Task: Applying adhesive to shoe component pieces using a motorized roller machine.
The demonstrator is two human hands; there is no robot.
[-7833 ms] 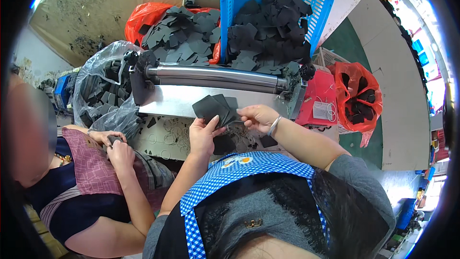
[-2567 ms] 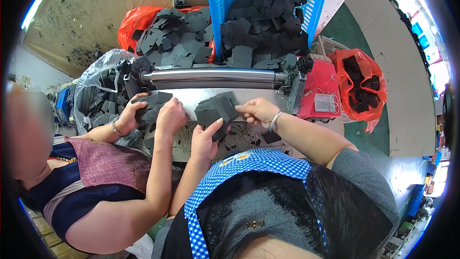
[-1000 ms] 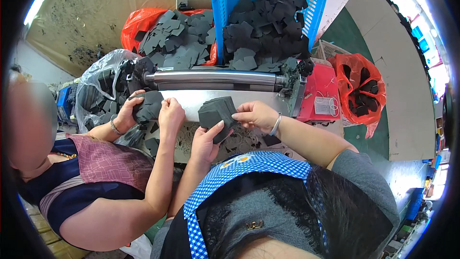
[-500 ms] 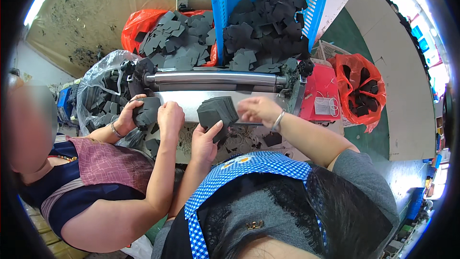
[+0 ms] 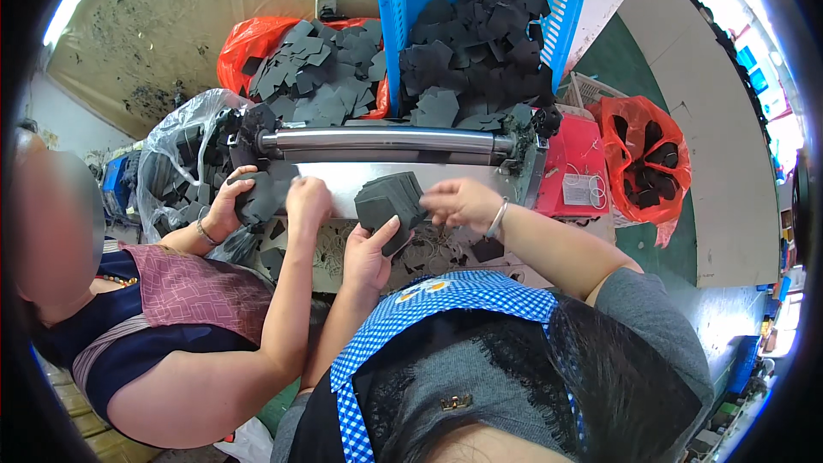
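A thick stack of black flat pieces [image 5: 387, 199] rests in my left hand [image 5: 370, 259], the thumb across its near edge and the fingers underneath. It is held over the front of a machine with a shiny metal roller [image 5: 386, 140] and a pale metal plate [image 5: 330, 180]. My right hand [image 5: 467, 204], wearing a bracelet, is at the stack's right side. Its fingertips are smeared by motion, so whether they pinch a piece does not show.
At my left, a co-worker's hands [image 5: 307, 204] handle similar black pieces [image 5: 267, 193]. Behind the roller are a blue basket [image 5: 566, 0] and a red bag [image 5: 249, 45], both holding black pieces. A clear bag [image 5: 163, 133], pink box [image 5: 570, 154] and another red bag [image 5: 621, 124] flank the machine.
My right hand has moved slightly left, closer to the stack. My left hand and its stack stay nearly in place. The co-worker's right hand has shifted a little.
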